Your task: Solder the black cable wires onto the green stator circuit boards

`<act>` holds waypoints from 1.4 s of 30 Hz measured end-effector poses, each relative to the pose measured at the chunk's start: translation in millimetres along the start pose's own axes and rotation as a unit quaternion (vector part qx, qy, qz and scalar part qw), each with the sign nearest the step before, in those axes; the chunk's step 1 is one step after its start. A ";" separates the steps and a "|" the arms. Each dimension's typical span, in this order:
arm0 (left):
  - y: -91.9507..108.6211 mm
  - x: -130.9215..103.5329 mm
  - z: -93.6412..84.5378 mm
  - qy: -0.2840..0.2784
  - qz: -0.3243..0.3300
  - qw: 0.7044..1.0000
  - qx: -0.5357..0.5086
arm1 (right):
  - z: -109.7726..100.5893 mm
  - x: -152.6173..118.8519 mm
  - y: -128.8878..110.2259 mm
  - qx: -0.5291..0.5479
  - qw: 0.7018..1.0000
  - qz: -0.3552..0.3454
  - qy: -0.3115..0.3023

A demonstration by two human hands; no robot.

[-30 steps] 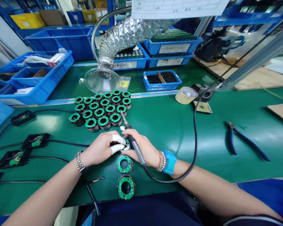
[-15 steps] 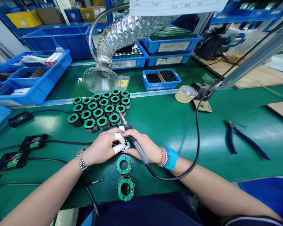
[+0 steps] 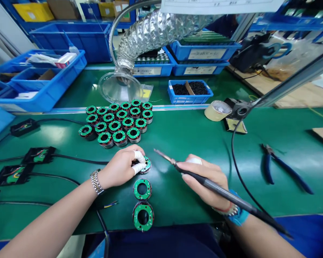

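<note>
My left hand (image 3: 125, 165), white covers on its thumb and finger, is closed in a pinch at a motor stator (image 3: 148, 165) with a green ring-shaped circuit board. A black cable (image 3: 80, 158) runs from the left into this hand; its wire ends are hidden by the fingers. My right hand (image 3: 207, 179) grips a soldering iron (image 3: 216, 187), whose tip points up and left, a short way right of that stator and apart from it. Two more stators, a nearer one (image 3: 143, 216) and a middle one (image 3: 142, 189), stand in line below it.
Several stators (image 3: 119, 137) stand grouped behind my left hand. Above them hangs a fume extractor hood (image 3: 121, 87). Solder roll (image 3: 218, 110), iron stand (image 3: 238, 109) and cutters (image 3: 270, 154) lie right. Open black boxes (image 3: 39, 156) with cables lie left; a blue bin (image 3: 190, 94) stands behind.
My right hand has moved right, away from the stator, and the soldering iron has swung round from resting across that hand to pointing its tip at the stator. The left hand stays in place.
</note>
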State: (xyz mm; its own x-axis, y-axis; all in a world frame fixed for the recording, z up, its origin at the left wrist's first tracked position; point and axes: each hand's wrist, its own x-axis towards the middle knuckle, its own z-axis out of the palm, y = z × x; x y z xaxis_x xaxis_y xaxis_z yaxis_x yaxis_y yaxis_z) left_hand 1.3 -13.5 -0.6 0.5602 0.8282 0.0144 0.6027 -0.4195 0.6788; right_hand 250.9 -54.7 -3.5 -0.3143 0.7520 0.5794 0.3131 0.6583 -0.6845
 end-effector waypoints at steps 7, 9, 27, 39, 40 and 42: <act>0.3 1.7 1.2 -0.002 -0.018 1.000 -0.012 | 6.8 -6.6 4.6 0.075 0.995 0.054 -0.040; 0.4 1.8 1.2 -0.002 -0.019 1.000 -0.015 | 8.1 -6.2 5.5 0.070 0.995 0.060 -0.044; 1.8 0.4 1.4 -0.008 -0.029 1.000 -0.008 | 10.0 -7.5 9.0 0.078 0.994 0.048 -0.055; 1.0 1.2 2.6 0.003 -0.016 1.000 -0.008 | 4.4 -5.6 5.2 0.063 0.998 0.010 -0.021; 0.3 1.5 2.8 0.004 -0.014 1.000 -0.008 | 3.7 -5.8 5.3 0.064 0.998 0.012 -0.015; -0.3 1.8 3.2 0.005 -0.010 1.000 -0.007 | 2.9 -6.1 5.4 0.068 0.998 0.014 -0.010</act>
State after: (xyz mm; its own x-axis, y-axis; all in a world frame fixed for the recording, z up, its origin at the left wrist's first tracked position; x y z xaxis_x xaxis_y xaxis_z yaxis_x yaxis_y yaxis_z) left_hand 3.9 -13.0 -3.1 0.5425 0.8400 0.0074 0.6053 -0.3970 0.6899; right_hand 251.9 -55.8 -12.0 -0.3262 0.7684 0.5506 0.1985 0.6252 -0.7548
